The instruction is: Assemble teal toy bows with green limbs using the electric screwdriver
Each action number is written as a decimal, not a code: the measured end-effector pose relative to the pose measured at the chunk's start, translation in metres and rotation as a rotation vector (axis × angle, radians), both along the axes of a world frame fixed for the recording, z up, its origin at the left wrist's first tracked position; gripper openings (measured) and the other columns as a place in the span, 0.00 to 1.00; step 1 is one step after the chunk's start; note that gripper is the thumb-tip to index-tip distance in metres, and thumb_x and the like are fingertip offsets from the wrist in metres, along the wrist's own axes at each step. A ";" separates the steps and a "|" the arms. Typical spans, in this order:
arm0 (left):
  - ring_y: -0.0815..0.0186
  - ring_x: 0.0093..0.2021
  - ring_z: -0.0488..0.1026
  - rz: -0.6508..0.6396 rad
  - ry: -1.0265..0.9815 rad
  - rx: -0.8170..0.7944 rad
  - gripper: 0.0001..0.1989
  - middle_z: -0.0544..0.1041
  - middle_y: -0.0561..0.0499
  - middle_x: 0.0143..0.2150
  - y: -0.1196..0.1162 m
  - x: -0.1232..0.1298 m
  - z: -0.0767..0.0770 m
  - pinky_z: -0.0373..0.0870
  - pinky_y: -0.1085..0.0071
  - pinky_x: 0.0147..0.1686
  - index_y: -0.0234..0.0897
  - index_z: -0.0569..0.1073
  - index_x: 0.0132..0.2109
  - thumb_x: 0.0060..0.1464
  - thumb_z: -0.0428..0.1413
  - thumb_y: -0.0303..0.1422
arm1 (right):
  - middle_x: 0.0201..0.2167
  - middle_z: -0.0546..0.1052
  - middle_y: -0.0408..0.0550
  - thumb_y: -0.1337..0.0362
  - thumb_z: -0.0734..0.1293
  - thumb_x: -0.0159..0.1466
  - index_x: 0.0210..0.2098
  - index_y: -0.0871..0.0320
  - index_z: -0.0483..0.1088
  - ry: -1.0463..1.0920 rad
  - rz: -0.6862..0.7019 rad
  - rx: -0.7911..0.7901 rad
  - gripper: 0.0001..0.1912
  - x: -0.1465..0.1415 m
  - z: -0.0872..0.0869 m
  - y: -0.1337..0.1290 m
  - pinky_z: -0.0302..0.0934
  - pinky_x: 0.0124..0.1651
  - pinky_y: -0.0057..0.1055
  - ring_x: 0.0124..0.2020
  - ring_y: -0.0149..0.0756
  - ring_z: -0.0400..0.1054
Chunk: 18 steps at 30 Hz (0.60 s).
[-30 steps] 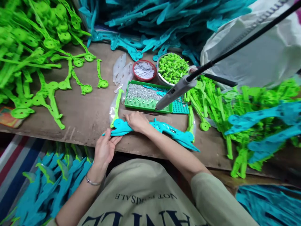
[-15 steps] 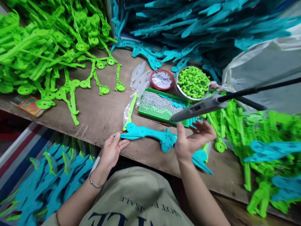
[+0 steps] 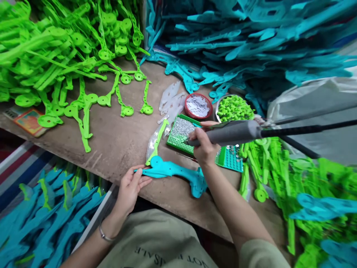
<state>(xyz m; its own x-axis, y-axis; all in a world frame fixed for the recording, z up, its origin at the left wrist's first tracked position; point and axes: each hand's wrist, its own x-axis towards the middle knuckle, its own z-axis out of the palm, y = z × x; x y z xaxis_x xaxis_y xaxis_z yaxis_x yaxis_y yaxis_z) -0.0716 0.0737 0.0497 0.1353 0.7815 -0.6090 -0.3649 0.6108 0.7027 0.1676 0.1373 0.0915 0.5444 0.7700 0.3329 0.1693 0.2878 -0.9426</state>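
Note:
My left hand [image 3: 130, 188] pinches the pointed left end of a blue plastic part [image 3: 180, 170], which lies near the table's front edge. A lime-green arm [image 3: 159, 140] with a clear plastic blade extends up from the blue part's round end. Higher up and to the right, my right hand [image 3: 205, 148] is wrapped round a grey cylindrical electric screwdriver [image 3: 237, 132] with a black cable or rod behind it. Its tip points left, above a green tray [image 3: 180, 142] of small silvery screws. My right forearm covers the blue part's right end.
Lime-green parts [image 3: 50, 56] are heaped at left, and blue parts [image 3: 237, 41] at the back. Behind the tray stand a red basket [image 3: 210, 113] of white strips and a tub of green pieces [image 3: 235, 108]. More green parts [image 3: 279, 178] lie right; assembled blue pieces [image 3: 52, 216] fill the lower left.
My right hand has left the blue part's right end, moved up and closed round the screwdriver. My left hand still holds the blue part's tip. The view has shifted slightly.

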 end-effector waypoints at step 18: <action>0.59 0.37 0.83 -0.002 -0.001 -0.005 0.27 0.83 0.47 0.38 -0.004 0.001 -0.004 0.82 0.58 0.44 0.35 0.74 0.44 0.46 0.71 0.49 | 0.16 0.66 0.33 0.50 0.72 0.59 0.36 0.51 0.63 0.033 0.089 0.002 0.17 -0.003 -0.028 0.026 0.62 0.24 0.33 0.17 0.31 0.63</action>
<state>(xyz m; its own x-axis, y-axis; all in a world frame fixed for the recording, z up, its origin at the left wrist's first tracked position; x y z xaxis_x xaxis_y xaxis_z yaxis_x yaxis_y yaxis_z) -0.0711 0.0702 0.0455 0.1370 0.7779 -0.6132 -0.3643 0.6152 0.6991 0.1644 0.1635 0.0634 0.4849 0.8151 0.3170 0.1115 0.3018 -0.9468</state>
